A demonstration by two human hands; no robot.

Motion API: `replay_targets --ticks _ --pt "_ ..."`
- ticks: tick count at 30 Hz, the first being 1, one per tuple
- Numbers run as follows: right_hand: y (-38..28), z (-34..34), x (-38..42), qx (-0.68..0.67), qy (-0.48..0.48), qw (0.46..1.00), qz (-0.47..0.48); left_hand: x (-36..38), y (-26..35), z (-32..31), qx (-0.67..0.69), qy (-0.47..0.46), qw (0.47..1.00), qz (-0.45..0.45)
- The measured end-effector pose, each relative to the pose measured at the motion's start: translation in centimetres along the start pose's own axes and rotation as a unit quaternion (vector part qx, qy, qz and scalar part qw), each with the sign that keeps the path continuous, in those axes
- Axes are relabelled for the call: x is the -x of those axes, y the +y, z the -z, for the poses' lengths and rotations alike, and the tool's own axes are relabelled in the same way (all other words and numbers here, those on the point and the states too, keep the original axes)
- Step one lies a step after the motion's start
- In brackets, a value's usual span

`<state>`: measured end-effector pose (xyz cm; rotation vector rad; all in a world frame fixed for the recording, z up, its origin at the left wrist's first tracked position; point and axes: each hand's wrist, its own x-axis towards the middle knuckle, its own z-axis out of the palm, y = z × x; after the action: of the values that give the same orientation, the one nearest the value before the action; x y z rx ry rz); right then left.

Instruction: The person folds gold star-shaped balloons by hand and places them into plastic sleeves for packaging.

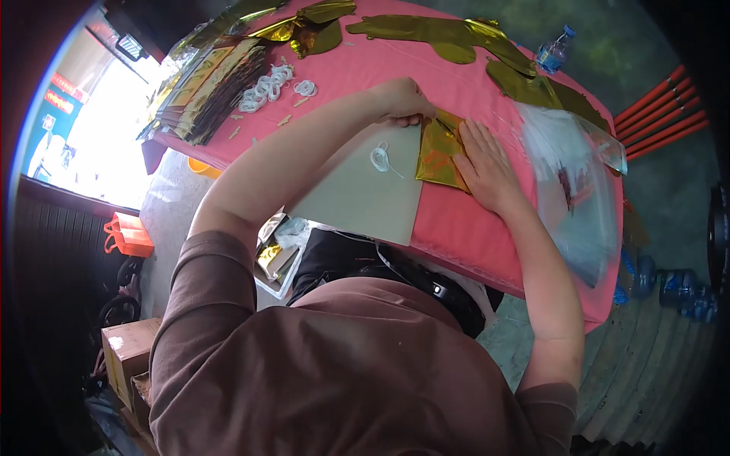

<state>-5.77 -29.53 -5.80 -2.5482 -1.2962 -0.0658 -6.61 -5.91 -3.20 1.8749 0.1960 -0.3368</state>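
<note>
A folded piece of shiny gold foil (pixel 439 163) lies on the pink-covered table, beside the right edge of a pale grey board (pixel 365 194). My left hand (pixel 401 102) is closed at the foil's top left corner, fingertips pinched on it; the exact grip is partly hidden. Flat across the foil's right side rests my right hand (pixel 487 167), fingers stretched out and pressing on it. A small coil of white string (pixel 380 157) sits on the board, just below my left hand.
More gold foil shapes (pixel 411 29) lie along the far edge. Stacked flat packets (pixel 209 91) and white string coils (pixel 266 87) are at the left. Clear plastic bags (pixel 570 205) cover the right side, near a plastic bottle (pixel 555 52). A white bin (pixel 281 258) stands below.
</note>
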Motion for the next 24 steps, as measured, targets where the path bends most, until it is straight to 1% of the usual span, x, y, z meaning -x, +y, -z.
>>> replay_targets --ticks 2,3,5,6,8,11,15,17,18,20,21,23,24 --pt "0.0 0.0 0.0 0.001 -0.003 1.000 -0.001 0.2 0.5 -0.3 -0.063 0.052 0.997 -0.002" --pt "0.0 0.0 0.0 0.003 -0.005 1.000 -0.003 0.0 0.6 -0.4 -0.063 0.051 0.997 -0.002" --pt "0.1 -0.2 -0.1 0.004 -0.004 1.000 -0.002 -0.4 0.8 -0.5 -0.218 0.049 0.973 -0.060" --pt "0.2 -0.2 -0.1 0.005 -0.003 1.000 0.000 -0.7 1.0 -0.6 -0.217 0.048 0.973 -0.061" --pt "0.1 -0.1 -0.1 0.006 -0.005 1.000 -0.004 -1.3 1.4 -0.7 -0.200 0.002 0.980 0.014" --pt "0.0 -0.2 -0.1 0.007 -0.009 1.000 -0.010 -1.5 2.2 -0.7 -0.235 -0.010 0.971 0.035" --pt "-0.1 0.0 -0.1 0.006 -0.012 1.000 -0.013 -2.1 2.2 -0.9 -0.225 -0.009 0.974 0.027" --pt "-0.2 0.1 -0.1 0.010 -0.013 1.000 -0.012 -2.2 2.2 -1.1 -0.252 0.009 0.967 -0.029" --pt "-0.3 0.2 -0.1 0.013 -0.014 1.000 -0.011 -2.0 2.6 -1.3 -0.253 0.008 0.967 -0.031" --pt "0.1 -0.3 -0.3 0.025 -0.009 1.000 -0.001 -1.9 3.5 -1.8 -0.363 0.017 0.931 -0.028" --pt "0.2 -0.4 -0.2 0.036 -0.004 0.999 0.009 -2.1 3.5 -2.0 -0.365 0.014 0.930 -0.031" --pt "0.2 -0.4 -0.2 0.028 0.005 1.000 0.011 -2.3 3.4 -2.1 -0.399 0.011 0.914 -0.070" --pt "0.1 -0.4 -0.1 0.020 0.012 1.000 0.015 -2.2 3.6 -2.3 -0.400 0.010 0.914 -0.070"
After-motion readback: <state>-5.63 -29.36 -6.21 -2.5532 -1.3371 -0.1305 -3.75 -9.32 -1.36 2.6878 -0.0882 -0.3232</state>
